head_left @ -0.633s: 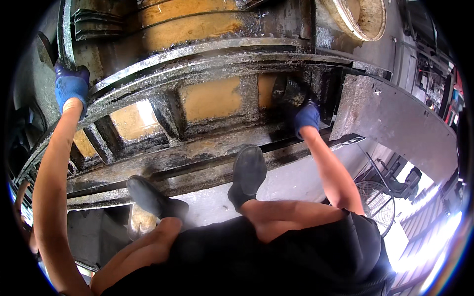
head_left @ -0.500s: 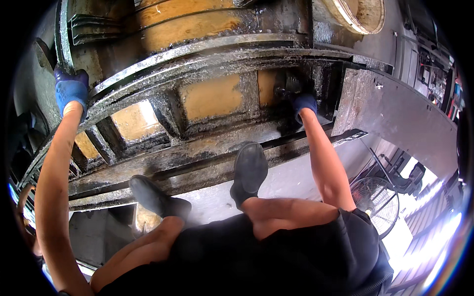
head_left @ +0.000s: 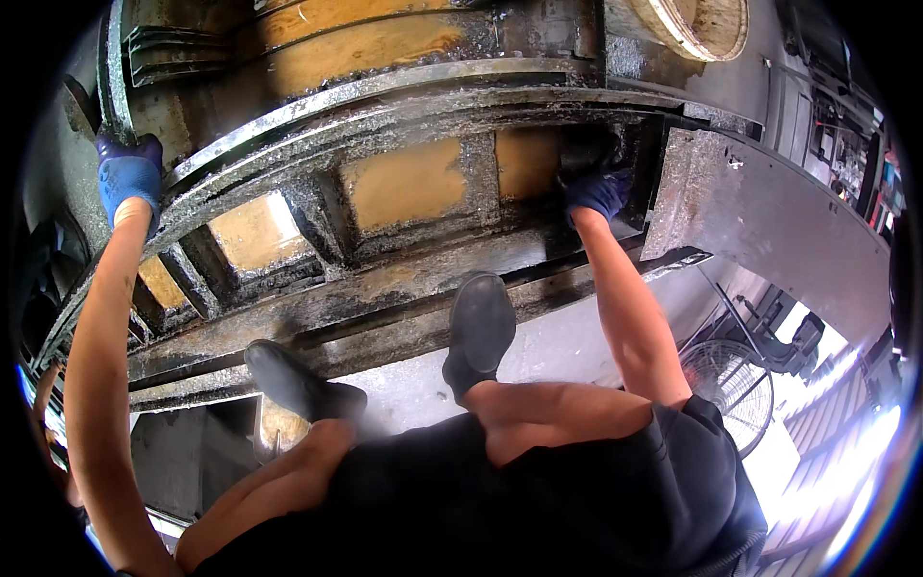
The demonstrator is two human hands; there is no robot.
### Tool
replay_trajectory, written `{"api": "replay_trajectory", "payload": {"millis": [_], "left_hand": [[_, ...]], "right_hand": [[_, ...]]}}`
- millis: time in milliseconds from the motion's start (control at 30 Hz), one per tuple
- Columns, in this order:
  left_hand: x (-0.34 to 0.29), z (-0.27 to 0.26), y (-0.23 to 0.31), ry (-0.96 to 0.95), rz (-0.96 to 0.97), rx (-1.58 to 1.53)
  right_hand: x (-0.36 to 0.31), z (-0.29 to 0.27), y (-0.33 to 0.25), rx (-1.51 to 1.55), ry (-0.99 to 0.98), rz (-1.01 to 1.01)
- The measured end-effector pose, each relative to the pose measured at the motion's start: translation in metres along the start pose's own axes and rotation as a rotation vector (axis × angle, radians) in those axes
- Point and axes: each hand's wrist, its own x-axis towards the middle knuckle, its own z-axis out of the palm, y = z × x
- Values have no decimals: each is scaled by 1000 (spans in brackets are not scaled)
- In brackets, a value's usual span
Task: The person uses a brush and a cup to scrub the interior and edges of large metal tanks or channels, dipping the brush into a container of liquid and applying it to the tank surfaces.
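Two arms outstretched, left hand (head_left: 129,178) gripping greasy metal frame (head_left: 404,101), right hand (head_left: 598,192) curled inside a recess (head_left: 615,154)

Gloved hands (head_left: 130,178) (head_left: 598,192) grip greasy steel frame (head_left: 404,96).

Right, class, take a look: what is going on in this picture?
A person in blue gloves stands on a big, grimy metal frame with yellow panels. The left hand grips the frame's upper rail at the far left. The right hand reaches into a dark recess at the frame's right end. Both black shoes rest on the lower beams. A fan stands lower right.
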Motion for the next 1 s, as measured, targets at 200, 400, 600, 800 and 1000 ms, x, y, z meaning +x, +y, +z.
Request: {"api": "replay_trajectory", "payload": {"millis": [200,400,600,800,1000], "left_hand": [[2,6,-2,35,52,8],[10,13,-27,81,87,3],[-2,1,0,34,17,30],[6,6,0,-35,-2,-21],[0,4,0,44,49,-72]], "right_hand": [[13,33,8,35,-42,119],[-8,28,-22,252,-348,-221],[-45,-24,-37,353,-306,-352],[-12,13,22,919,-510,-377],[-41,-72,42,1491,-727,-421]]}}
